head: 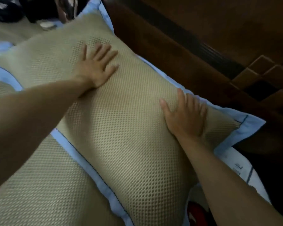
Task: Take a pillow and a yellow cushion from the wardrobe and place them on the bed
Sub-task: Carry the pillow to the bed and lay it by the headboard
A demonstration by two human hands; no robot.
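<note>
The pillow is lying long and puffy in front of you, wearing a tan cover full of tiny holes (like a net) with a pale blue edge all around it. It is sitting on the bed, which is showing the same tan woven top. A second pillow, white with blue marks and a bit of red, is peeking out from under its near right end. The dark brown wooden headboard is running right along the far side of the pillow. Some dark, blurry things are sitting in the top left corner, too fuzzy to tell.

Your left hand is reaching far out with a straight arm and lying flat on the pillow, fingers spread wide and gripping nothing. Your right hand is pressing flat near the right end, fingers loose and open, pushing a dent into the cover.
</note>
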